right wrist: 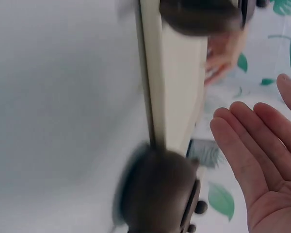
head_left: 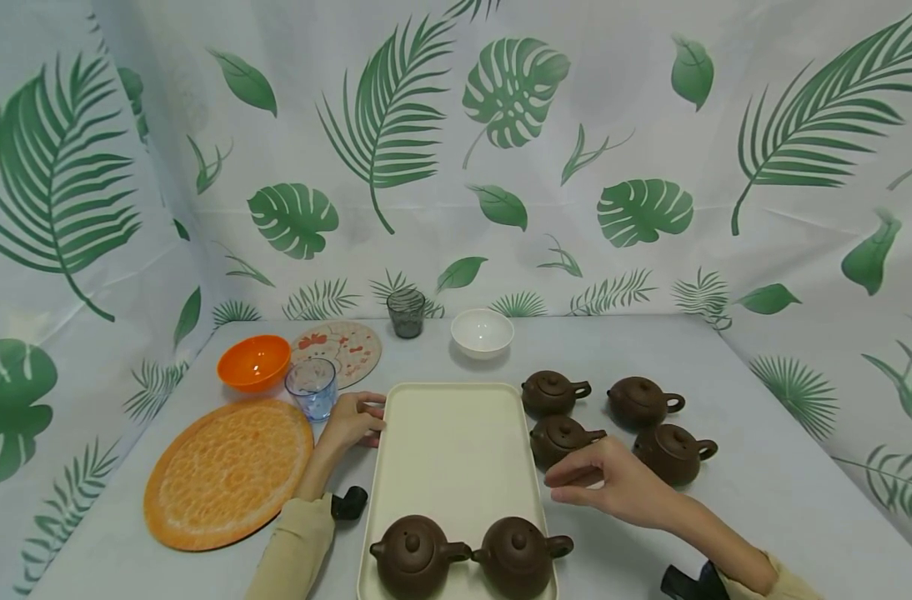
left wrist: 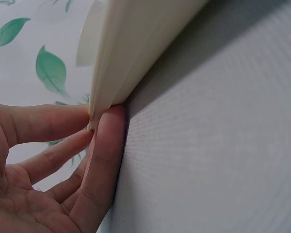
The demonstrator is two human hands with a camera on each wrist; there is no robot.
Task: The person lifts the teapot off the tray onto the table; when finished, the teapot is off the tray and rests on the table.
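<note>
Head view, left hand [head_left: 353, 422] gripping tray [head_left: 456, 450] (far corner)

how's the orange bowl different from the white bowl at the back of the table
The orange bowl is bright orange and looks wider; the white bowl is plain white. The orange bowl sits far left beside a clear glass; the white bowl stands alone behind the cream tray. Both are upright, with nothing visible inside.

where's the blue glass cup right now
In the head view the blue glass cup stands on the table's left side, between the orange bowl and the cream tray, just beyond the left hand.
</note>
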